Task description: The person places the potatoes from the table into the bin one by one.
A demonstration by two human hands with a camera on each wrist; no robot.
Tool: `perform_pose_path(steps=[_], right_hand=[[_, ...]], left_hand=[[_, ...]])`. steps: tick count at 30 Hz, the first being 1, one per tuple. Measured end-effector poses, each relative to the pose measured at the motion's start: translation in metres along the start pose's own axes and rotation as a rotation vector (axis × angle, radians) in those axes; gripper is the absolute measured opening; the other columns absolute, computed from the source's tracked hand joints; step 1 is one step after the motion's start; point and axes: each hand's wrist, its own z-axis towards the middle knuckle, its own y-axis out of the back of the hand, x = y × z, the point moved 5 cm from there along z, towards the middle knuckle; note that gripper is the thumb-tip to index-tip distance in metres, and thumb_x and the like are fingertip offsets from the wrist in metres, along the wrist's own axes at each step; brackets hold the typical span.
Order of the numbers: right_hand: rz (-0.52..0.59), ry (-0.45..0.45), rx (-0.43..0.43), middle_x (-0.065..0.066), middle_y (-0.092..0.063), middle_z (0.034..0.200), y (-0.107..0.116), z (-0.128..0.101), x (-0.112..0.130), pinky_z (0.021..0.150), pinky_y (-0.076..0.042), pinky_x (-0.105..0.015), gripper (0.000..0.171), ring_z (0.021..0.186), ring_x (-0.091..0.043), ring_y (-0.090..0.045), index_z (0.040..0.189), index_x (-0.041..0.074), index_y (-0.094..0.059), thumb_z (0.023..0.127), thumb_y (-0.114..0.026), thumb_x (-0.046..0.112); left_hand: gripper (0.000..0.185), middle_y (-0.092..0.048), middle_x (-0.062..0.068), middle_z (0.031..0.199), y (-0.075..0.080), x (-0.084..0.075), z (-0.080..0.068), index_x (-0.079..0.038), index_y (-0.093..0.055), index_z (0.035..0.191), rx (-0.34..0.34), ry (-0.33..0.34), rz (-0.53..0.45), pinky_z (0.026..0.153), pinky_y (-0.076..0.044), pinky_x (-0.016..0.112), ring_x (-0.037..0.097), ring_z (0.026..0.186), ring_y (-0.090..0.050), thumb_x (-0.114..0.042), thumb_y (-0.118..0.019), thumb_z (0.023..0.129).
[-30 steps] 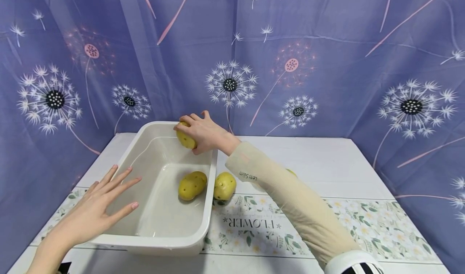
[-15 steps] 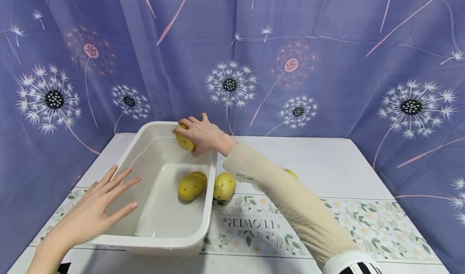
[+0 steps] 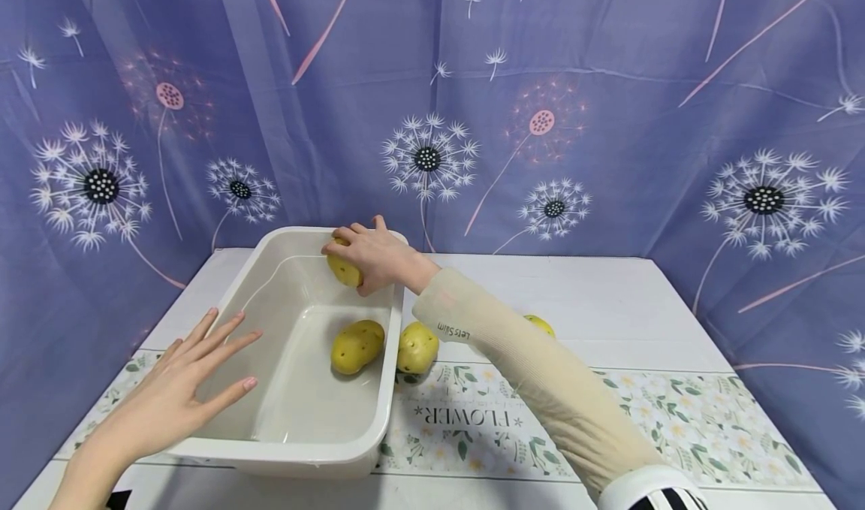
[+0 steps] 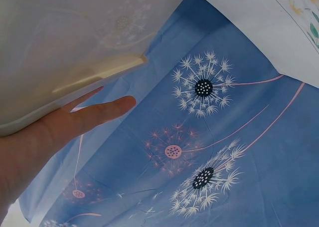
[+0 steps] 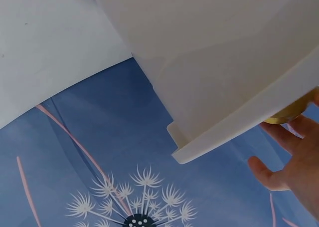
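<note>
Your right hand point(image 3: 378, 255) curls its fingers round a potato point(image 3: 343, 267) just inside the tub's point(image 3: 385, 390) far end, your left hand point(image 3: 177, 390) flat and spread by its near wall; firm, probably smooth-skinned, so grip its middle.

A potato point(image 3: 343, 267) is gripped by the right hand point(image 3: 374, 255) at the far end of a white plastic tub point(image 3: 270, 446) set on a white surface point(image 3: 608, 300). The left hand point(image 3: 177, 390) is held flat, fingers point(image 3: 233, 345) straight, at the tub's near left wall. A second potato point(image 3: 357, 345) is seen inside the tub, a third potato point(image 3: 417, 347) just outside its right wall. A floral runner point(image 3: 703, 420) is laid across the surface.
</note>
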Motion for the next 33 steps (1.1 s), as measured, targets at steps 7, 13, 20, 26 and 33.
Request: perform_pose_path(steps=[7,13,20,26,33], right_hand=[[0.005,-0.003,0.006,-0.002,-0.039,0.134,-0.0019,0.0000,0.0005,0.089,-0.033,-0.046,0.071,0.113,-0.018,-0.042,0.133,0.024,-0.038,0.069,-0.068,0.033],[0.001,-0.005,0.016,-0.003,-0.039,0.134,-0.0025,0.0002,-0.0002,0.090,-0.032,-0.047,0.072,0.114,-0.019,-0.041,0.133,0.024,-0.037,0.069,-0.069,0.032],[-0.004,-0.006,0.022,-0.002,-0.039,0.134,-0.0036,0.0008,0.0007,0.091,-0.032,-0.048,0.071,0.113,-0.019,-0.042,0.133,0.025,-0.038,0.069,-0.069,0.032],[-0.008,-0.005,0.028,-0.002,-0.039,0.133,-0.0043,0.0012,0.0022,0.093,-0.032,-0.050,0.070,0.113,-0.019,-0.042,0.132,0.025,-0.038,0.069,-0.068,0.032],[-0.011,-0.008,0.041,-0.001,-0.038,0.134,-0.0075,0.0015,0.0016,0.093,-0.032,-0.051,0.070,0.117,-0.019,-0.041,0.133,0.026,-0.038,0.070,-0.067,0.032]], left_hand=[[0.054,-0.029,0.010,0.146,0.0000,-0.0001,0.0001,-0.029,-0.040,0.134,-0.002,-0.001,-0.002,0.095,-0.007,0.072,0.019,0.140,0.003,-0.037,-0.059,0.083],[0.054,-0.028,0.010,0.146,0.0007,-0.0006,0.0006,-0.029,-0.040,0.134,0.006,0.002,-0.004,0.096,-0.007,0.072,0.019,0.140,0.003,-0.037,-0.059,0.084],[0.054,-0.028,0.010,0.146,0.0010,-0.0006,0.0006,-0.029,-0.040,0.134,0.013,0.004,-0.010,0.096,-0.006,0.072,0.020,0.140,0.003,-0.038,-0.059,0.084],[0.054,-0.028,0.011,0.146,0.0004,-0.0003,0.0005,-0.029,-0.040,0.134,0.015,0.006,-0.013,0.096,-0.006,0.072,0.020,0.140,0.003,-0.037,-0.059,0.084],[0.054,-0.028,0.010,0.146,0.0005,-0.0006,0.0001,-0.029,-0.040,0.133,0.013,0.006,-0.010,0.096,-0.007,0.072,0.021,0.140,0.002,-0.038,-0.059,0.084]])
